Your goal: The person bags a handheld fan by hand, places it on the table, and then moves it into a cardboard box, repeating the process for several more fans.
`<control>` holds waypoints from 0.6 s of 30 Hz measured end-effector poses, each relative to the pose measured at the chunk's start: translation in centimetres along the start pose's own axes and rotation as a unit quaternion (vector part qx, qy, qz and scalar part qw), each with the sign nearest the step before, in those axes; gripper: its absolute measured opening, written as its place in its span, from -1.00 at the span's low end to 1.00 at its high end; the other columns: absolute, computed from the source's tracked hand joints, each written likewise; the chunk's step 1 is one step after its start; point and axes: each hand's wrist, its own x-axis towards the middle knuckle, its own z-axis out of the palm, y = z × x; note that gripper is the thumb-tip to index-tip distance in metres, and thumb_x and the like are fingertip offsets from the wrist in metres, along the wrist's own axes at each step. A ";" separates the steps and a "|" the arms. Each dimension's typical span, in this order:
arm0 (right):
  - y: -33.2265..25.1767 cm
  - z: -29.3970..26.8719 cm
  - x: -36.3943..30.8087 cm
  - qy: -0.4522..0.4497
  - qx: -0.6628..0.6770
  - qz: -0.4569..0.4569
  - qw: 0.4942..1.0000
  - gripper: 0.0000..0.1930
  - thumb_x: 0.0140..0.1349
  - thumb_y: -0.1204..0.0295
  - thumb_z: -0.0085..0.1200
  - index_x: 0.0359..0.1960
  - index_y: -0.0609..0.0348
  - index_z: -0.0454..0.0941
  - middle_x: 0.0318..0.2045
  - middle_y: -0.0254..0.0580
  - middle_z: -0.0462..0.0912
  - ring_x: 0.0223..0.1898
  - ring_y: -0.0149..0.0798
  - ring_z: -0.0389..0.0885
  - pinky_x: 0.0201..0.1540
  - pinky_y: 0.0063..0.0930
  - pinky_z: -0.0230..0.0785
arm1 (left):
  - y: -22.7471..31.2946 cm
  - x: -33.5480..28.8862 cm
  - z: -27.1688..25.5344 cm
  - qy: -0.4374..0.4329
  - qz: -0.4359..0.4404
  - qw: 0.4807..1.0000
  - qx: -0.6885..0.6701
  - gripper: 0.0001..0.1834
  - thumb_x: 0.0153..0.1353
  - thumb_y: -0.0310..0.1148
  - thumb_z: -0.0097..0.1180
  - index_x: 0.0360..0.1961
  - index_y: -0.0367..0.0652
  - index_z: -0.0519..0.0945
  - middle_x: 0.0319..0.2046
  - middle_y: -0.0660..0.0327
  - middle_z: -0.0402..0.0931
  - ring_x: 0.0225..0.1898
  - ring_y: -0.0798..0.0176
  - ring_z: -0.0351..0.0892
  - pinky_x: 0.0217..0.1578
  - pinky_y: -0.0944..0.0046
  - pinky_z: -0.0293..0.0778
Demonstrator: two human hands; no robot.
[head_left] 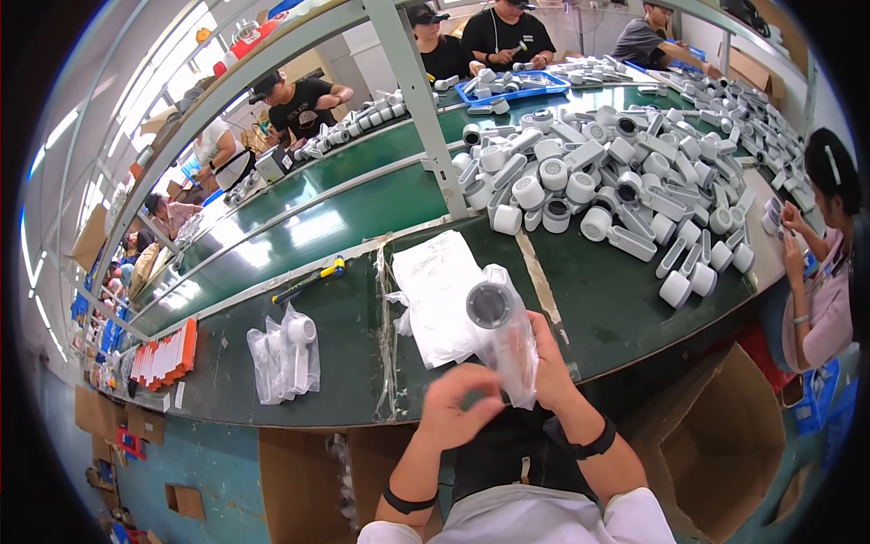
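My right hand [551,367] is wrapped round a white handheld appliance [490,306] with a round dark-grey end. The appliance sits in a clear plastic bag [517,363], its round end up and away from me. Just left of the bag, my left hand [458,404] curves with a gap between thumb and fingers, and nothing shows in it. A stack of thin white plastic bags [438,292] lies on the green table [344,354] beyond my hands. Several bagged appliances [285,354] rest side by side at the left.
A large heap of white appliances [598,172] covers the table's far right. A hammer [309,280] with a yellow-and-black handle lies at the far left, near orange-and-white flat boxes [165,356]. Open cardboard boxes [707,435] stand below the edge. Co-workers sit around, one [820,254] at right.
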 end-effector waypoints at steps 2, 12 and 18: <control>-1.5 0.8 -1.0 -0.018 0.083 0.037 0.996 -0.62 0.38 0.34 0.03 0.14 0.10 0.22 -0.17 -0.23 0.53 -0.30 -0.40 0.59 -0.36 -0.50 0.51 | -1.4 -0.6 -0.4 0.113 -0.040 0.988 -0.098 -0.62 0.29 -0.46 0.13 0.12 -0.23 0.43 -0.04 0.17 0.51 -0.06 0.28 0.51 -0.04 0.27 0.46; -2.8 3.8 -0.8 0.142 -0.480 -0.316 0.806 -0.72 0.08 0.46 0.21 -0.15 0.23 0.57 -0.32 -0.08 0.61 -0.32 0.01 0.54 -0.26 -0.25 0.39 | -2.3 -0.5 1.9 0.141 -0.235 0.888 -0.369 -0.48 0.46 -0.36 -0.16 0.39 -0.06 0.09 0.26 0.17 0.28 0.21 0.17 0.38 0.13 0.10 0.41; -2.1 1.4 -0.9 0.115 -0.363 -0.239 0.893 -0.90 0.18 0.57 0.16 -0.27 0.27 0.63 -0.52 -0.10 0.57 -0.50 -0.23 0.51 -0.43 -0.44 0.35 | -1.6 -0.2 -1.2 0.169 -0.240 0.854 -0.430 -0.58 0.47 -0.26 -0.17 0.29 -0.10 0.21 0.10 0.14 0.45 -0.08 0.15 0.58 -0.35 0.09 0.59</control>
